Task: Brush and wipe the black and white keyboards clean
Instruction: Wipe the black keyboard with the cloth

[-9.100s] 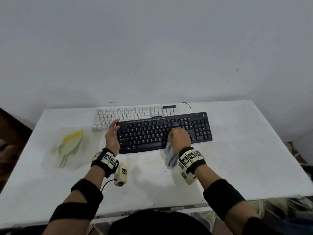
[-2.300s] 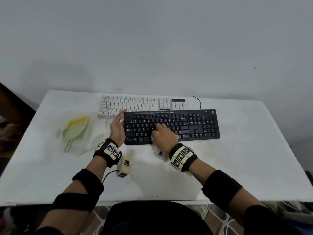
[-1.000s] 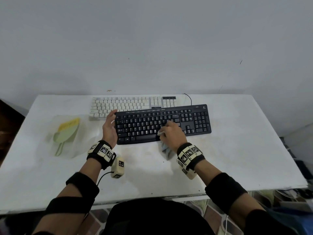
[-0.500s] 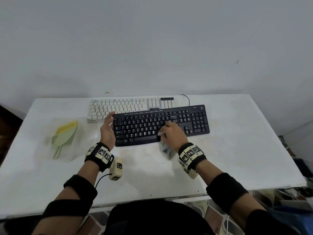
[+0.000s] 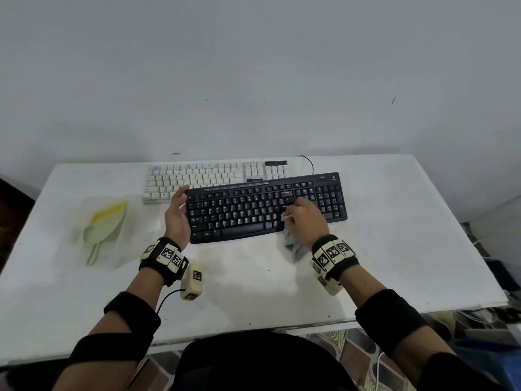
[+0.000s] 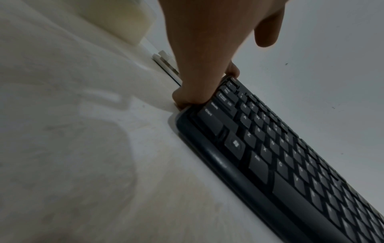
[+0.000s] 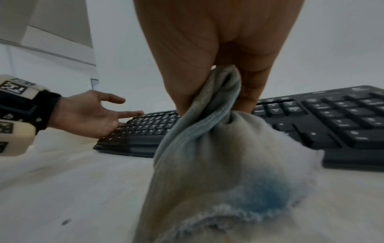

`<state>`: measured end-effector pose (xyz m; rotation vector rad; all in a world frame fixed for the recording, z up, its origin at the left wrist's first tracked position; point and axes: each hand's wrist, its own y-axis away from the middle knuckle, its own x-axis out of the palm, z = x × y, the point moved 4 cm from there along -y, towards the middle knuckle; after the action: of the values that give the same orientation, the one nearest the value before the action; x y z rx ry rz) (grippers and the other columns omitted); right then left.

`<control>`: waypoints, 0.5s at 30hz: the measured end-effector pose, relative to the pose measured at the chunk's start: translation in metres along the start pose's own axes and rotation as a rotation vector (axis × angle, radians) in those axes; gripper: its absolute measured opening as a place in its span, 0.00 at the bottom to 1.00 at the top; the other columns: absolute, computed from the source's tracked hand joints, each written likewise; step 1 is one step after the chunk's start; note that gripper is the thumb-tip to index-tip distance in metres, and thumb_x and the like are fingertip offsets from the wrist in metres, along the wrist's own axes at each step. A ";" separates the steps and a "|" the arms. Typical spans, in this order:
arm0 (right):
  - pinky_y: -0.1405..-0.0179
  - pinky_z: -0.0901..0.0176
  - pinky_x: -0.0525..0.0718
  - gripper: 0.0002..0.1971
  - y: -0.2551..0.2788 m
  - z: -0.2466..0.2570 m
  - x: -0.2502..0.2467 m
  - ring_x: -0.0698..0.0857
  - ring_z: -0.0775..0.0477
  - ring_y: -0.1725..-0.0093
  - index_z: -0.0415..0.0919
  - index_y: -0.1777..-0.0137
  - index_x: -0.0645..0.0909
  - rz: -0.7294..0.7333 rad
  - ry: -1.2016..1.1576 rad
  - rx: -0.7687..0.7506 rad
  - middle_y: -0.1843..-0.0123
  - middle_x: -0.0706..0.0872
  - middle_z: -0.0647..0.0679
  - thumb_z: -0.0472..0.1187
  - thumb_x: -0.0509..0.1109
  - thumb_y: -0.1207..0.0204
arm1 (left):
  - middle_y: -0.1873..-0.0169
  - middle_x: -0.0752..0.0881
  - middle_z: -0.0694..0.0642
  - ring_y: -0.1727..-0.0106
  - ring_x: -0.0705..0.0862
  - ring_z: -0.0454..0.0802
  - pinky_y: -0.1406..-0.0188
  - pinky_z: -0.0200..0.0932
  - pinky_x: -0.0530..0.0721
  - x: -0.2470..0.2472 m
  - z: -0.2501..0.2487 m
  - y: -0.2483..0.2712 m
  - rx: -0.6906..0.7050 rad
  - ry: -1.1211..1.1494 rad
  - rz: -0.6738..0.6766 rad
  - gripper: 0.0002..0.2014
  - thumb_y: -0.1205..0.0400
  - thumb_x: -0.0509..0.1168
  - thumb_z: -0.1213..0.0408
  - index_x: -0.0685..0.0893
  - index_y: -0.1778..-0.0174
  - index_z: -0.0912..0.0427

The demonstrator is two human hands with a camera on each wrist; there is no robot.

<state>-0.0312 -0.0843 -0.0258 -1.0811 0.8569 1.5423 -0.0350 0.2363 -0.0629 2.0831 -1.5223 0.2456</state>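
Observation:
The black keyboard (image 5: 265, 207) lies across the middle of the white table (image 5: 394, 249), partly over the white keyboard (image 5: 197, 176) behind it. My left hand (image 5: 177, 213) lies with straight fingers against the black keyboard's left end (image 6: 207, 128); the same hand (image 7: 93, 115) shows in the right wrist view. My right hand (image 5: 306, 218) grips a pale blue-grey cloth (image 5: 291, 244) and presses it on the keys right of centre. In the right wrist view the cloth (image 7: 218, 156) hangs from the closed fingers over the keyboard's front edge (image 7: 343, 128).
A green dustpan with a yellow brush (image 5: 105, 224) lies on a clear plastic sheet at the table's left. A black cable (image 5: 308, 162) runs from the keyboards toward the wall. The table's front edge is close to my body.
My right hand has slid the cloth rightward along the black keyboard, from the middle keys toward the arrow-key block. The left hand keeps its place at the keyboard's left end.

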 end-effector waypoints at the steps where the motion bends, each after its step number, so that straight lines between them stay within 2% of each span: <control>1: 0.43 0.51 0.84 0.09 -0.001 0.008 0.003 0.80 0.46 0.42 0.42 0.44 0.88 0.020 -0.009 -0.052 0.43 0.81 0.48 0.42 0.67 0.16 | 0.38 0.83 0.55 0.37 0.81 0.54 0.37 0.53 0.82 0.000 0.000 0.000 -0.002 0.002 0.003 0.18 0.24 0.68 0.55 0.86 0.37 0.45; 3: 0.45 0.51 0.84 0.10 0.001 0.020 0.011 0.79 0.45 0.41 0.42 0.42 0.89 0.070 0.007 -0.125 0.43 0.81 0.48 0.41 0.67 0.15 | 0.39 0.83 0.55 0.37 0.81 0.54 0.36 0.54 0.81 -0.001 0.000 0.000 -0.010 0.008 0.011 0.18 0.24 0.69 0.55 0.86 0.38 0.45; 5: 0.44 0.50 0.84 0.10 0.004 0.020 0.016 0.78 0.44 0.38 0.43 0.41 0.88 0.080 0.025 -0.117 0.42 0.81 0.47 0.41 0.67 0.15 | 0.41 0.84 0.54 0.38 0.81 0.53 0.37 0.53 0.82 0.000 -0.001 0.000 -0.013 0.016 0.010 0.17 0.23 0.68 0.56 0.86 0.38 0.45; 7: 0.42 0.50 0.85 0.09 0.005 0.009 0.015 0.77 0.44 0.36 0.42 0.40 0.87 0.052 0.040 -0.044 0.40 0.81 0.47 0.41 0.69 0.16 | 0.42 0.85 0.53 0.39 0.81 0.53 0.39 0.52 0.83 0.001 -0.002 0.001 -0.006 0.018 0.009 0.15 0.20 0.66 0.58 0.85 0.38 0.46; 11: 0.45 0.46 0.87 0.09 0.002 -0.009 0.005 0.80 0.43 0.39 0.38 0.44 0.87 -0.007 0.068 0.117 0.41 0.81 0.45 0.41 0.68 0.16 | 0.44 0.86 0.53 0.39 0.81 0.53 0.41 0.51 0.83 0.001 -0.001 0.001 0.003 0.004 -0.004 0.13 0.15 0.62 0.61 0.83 0.36 0.47; 15: 0.43 0.48 0.86 0.09 0.003 0.010 0.011 0.80 0.45 0.41 0.40 0.42 0.87 0.019 0.051 -0.033 0.41 0.81 0.47 0.42 0.67 0.16 | 0.41 0.85 0.54 0.39 0.81 0.53 0.35 0.55 0.81 0.000 -0.001 0.001 -0.006 -0.012 -0.005 0.17 0.21 0.66 0.57 0.85 0.37 0.46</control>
<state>-0.0369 -0.0720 -0.0326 -1.1437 0.8814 1.5545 -0.0362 0.2365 -0.0615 2.0870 -1.5227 0.2274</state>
